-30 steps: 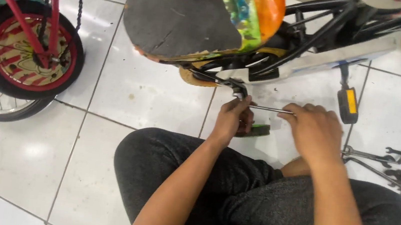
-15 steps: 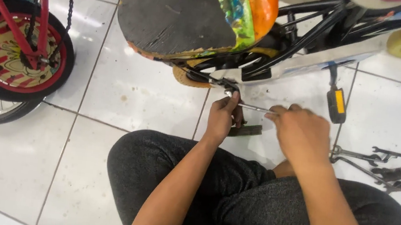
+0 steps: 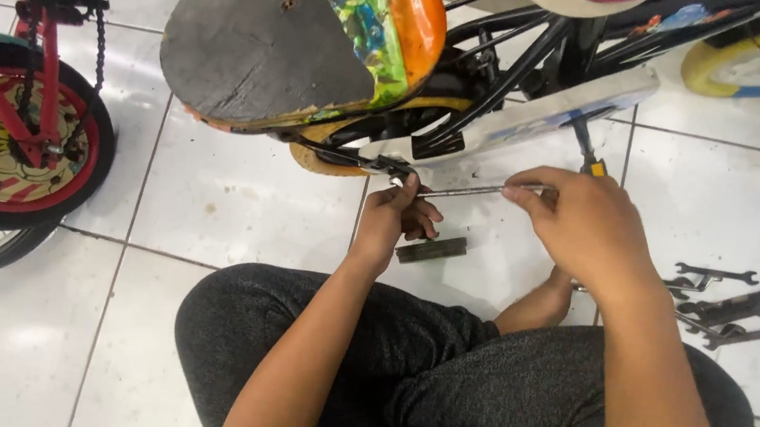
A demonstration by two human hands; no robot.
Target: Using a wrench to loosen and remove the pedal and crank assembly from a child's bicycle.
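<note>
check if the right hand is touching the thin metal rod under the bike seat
Touching. The head view shows the right hand with its fingertips pinched on the end of the thin metal rod, with no gap between them.

The person wears dark grey speckled trousers (image 3: pixel 475 386) of soft knit cloth, both forearms are bare with no sleeves, and no rings or watch show on the hands.

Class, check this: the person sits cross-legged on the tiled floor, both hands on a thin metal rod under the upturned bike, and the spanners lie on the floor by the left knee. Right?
Not quite. In the head view the spanners lie by the right knee. The rest holds: left hand and right hand grip the thin metal rod.
</note>
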